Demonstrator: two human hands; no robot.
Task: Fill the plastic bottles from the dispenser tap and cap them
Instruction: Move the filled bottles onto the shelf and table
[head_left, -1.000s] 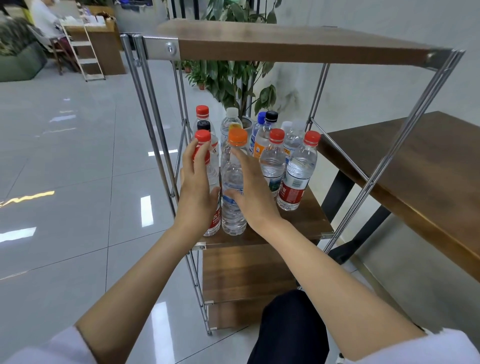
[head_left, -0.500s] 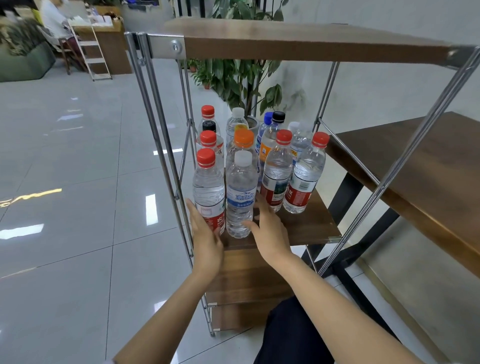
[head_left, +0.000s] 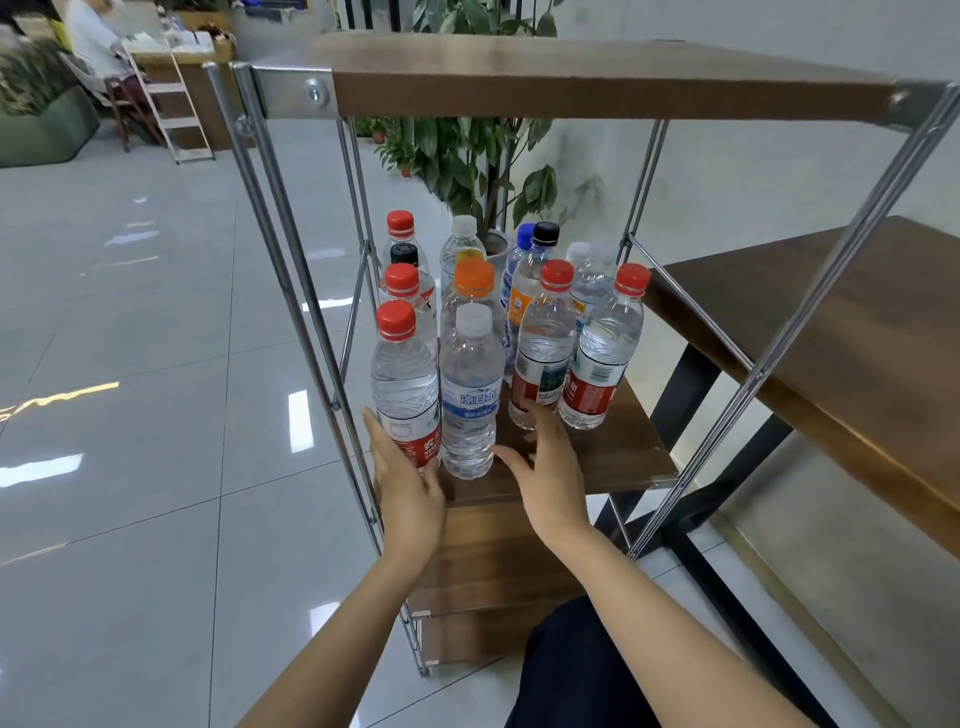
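Several capped plastic bottles stand on the middle wooden shelf of a metal-framed rack. At the front are a red-capped bottle and a white-capped bottle with a blue label. Behind them stand an orange-capped bottle and two more red-capped bottles. My left hand is open, fingers by the base of the front red-capped bottle. My right hand is open just right of the white-capped bottle, holding nothing. No dispenser tap is in view.
The rack's top shelf overhangs the bottles, with steel posts at the left and diagonal braces at the right. A wooden table stands to the right. A potted plant is behind; a seated person far left.
Both hands let go of the two front bottles and drew back down to the shelf's front edge. The bottles stay standing where they were set.
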